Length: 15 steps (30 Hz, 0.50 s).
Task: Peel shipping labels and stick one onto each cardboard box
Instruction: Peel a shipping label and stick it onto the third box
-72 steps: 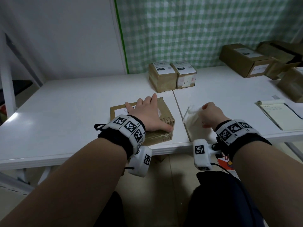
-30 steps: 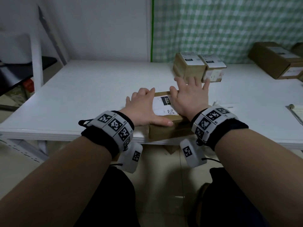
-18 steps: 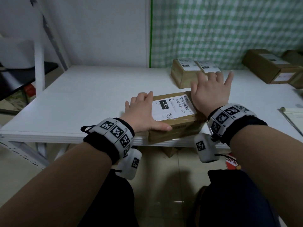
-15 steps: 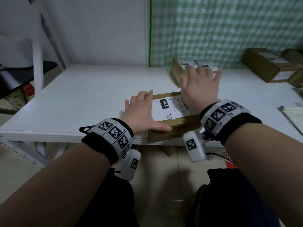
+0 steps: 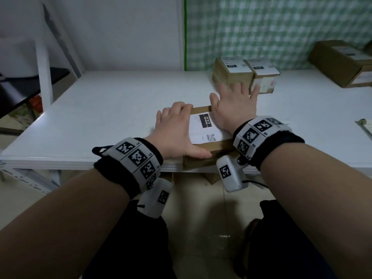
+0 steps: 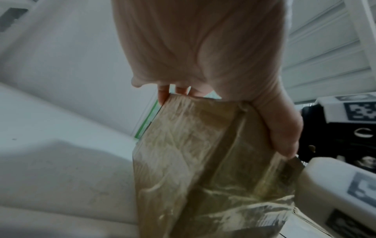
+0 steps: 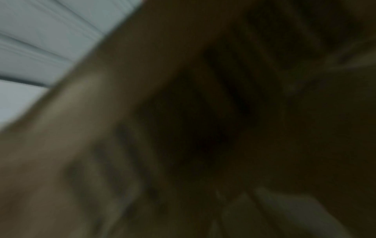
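Note:
A flat cardboard box (image 5: 198,163) lies at the near edge of the white table (image 5: 110,109). On its top sits a white shipping label (image 5: 203,127) marked 032. My left hand (image 5: 175,127) grips the box's left side, thumb along the near edge. In the left wrist view the fingertips (image 6: 162,95) curl over the far edge of the box (image 6: 193,161). My right hand (image 5: 233,105) lies flat with spread fingers on the right part of the label, blurred by motion. The right wrist view is dark and blurred.
Two small labelled boxes (image 5: 231,73) (image 5: 263,77) stand side by side just beyond my right fingers. A larger labelled box (image 5: 342,61) sits at the back right. A pad of sheets (image 5: 365,125) lies at the right edge. A white frame post (image 5: 45,73) stands on the left.
The label went onto the box. My right hand, flat, slid right across it and has come back left over it. My left hand has kept its hold on the box.

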Each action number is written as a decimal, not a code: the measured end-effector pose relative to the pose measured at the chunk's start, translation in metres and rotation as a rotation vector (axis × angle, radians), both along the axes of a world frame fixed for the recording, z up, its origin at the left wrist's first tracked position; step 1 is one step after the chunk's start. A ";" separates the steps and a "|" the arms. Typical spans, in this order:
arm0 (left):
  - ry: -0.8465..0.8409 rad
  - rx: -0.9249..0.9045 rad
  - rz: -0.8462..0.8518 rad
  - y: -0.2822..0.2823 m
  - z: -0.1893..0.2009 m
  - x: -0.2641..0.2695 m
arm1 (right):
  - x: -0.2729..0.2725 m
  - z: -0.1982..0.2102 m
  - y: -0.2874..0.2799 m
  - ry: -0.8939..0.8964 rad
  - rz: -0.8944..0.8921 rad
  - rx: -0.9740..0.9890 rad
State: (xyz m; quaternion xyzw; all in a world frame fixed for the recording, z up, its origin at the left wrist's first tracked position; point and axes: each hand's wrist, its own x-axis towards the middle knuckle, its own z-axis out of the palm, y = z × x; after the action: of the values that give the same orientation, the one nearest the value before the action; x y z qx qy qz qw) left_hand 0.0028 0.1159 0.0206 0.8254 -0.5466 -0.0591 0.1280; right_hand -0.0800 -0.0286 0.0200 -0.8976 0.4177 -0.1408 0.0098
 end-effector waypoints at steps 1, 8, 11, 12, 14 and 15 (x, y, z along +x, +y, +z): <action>-0.001 0.002 0.000 0.000 0.000 0.000 | -0.003 0.001 -0.004 0.016 -0.019 0.010; 0.004 0.052 -0.002 -0.001 0.006 -0.001 | -0.036 0.007 -0.031 0.033 -0.142 -0.017; 0.015 0.089 -0.017 -0.002 0.010 0.001 | -0.044 0.006 -0.025 -0.040 -0.003 -0.020; 0.026 0.099 -0.016 -0.003 0.012 0.001 | -0.045 0.004 -0.021 -0.067 0.074 0.072; 0.058 0.122 -0.025 -0.006 0.017 0.003 | -0.049 -0.002 -0.014 -0.080 0.202 0.264; 0.080 0.144 -0.036 -0.008 0.019 0.004 | -0.052 -0.004 -0.013 -0.076 0.220 0.317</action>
State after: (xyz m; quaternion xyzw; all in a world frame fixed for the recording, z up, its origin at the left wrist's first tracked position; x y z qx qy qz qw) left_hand 0.0071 0.1074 0.0399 0.8195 -0.5502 -0.1333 0.0889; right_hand -0.1320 -0.0414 0.0157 -0.9191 0.3333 -0.1053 0.1820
